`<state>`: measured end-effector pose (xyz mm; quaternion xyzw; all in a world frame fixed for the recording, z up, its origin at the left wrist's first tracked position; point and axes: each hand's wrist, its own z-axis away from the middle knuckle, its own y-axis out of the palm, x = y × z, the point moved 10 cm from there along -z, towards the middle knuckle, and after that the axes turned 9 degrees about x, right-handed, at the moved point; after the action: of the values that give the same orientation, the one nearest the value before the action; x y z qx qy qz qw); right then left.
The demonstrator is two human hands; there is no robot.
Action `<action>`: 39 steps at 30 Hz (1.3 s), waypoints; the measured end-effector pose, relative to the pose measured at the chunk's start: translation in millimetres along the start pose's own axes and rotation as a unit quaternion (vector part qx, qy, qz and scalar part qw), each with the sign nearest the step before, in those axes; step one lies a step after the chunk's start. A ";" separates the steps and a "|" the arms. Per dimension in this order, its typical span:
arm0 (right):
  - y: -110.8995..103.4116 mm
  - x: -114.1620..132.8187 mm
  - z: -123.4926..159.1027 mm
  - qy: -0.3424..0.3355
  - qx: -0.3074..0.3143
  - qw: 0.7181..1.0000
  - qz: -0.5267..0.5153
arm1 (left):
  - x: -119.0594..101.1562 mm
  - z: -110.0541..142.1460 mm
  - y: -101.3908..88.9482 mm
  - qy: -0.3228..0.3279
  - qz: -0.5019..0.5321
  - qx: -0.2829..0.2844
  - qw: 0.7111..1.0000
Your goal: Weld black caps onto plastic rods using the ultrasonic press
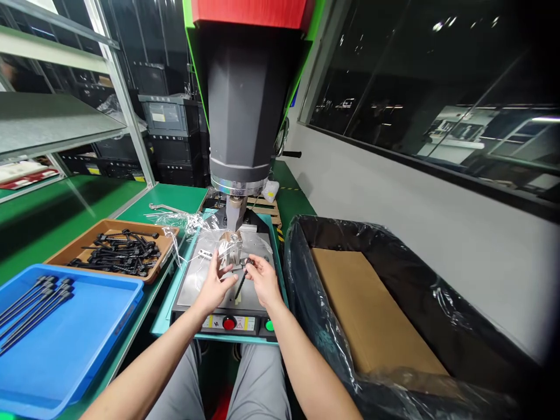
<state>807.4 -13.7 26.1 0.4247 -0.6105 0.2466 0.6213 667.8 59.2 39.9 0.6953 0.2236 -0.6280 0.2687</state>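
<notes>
My right hand [264, 282] pinches a thin black rod with a small block-like head [240, 286] above the machine's metal plate [196, 286]. The head is partly covered by the fingers, while the rod slants down toward the front. My left hand [213, 288] is open at the left side of the metal fixture [230, 248], thumb and fingers apart. Whether its fingertips touch the fixture, I cannot tell. Directly over the fixture is the machine's press head [236, 213].
Similar black rods [41, 300] lie in a blue tray [91, 350] at left. Behind it, an orange-brown tray [94, 233] holds a pile of black parts [125, 254]. A red button [228, 323] and a green button [269, 325] face me. A plastic-lined bin [308, 326] with cardboard [371, 315] stands right.
</notes>
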 end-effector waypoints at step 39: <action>35.6 28.0 -110.2 -0.097 0.106 0.966 0.213 | -37.8 -65.9 -30.1 0.034 0.032 0.048 0.998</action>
<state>842.3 90.1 73.0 0.3705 -0.7148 0.3940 0.4434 693.7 126.1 79.1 0.7353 0.1794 -0.6050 0.2471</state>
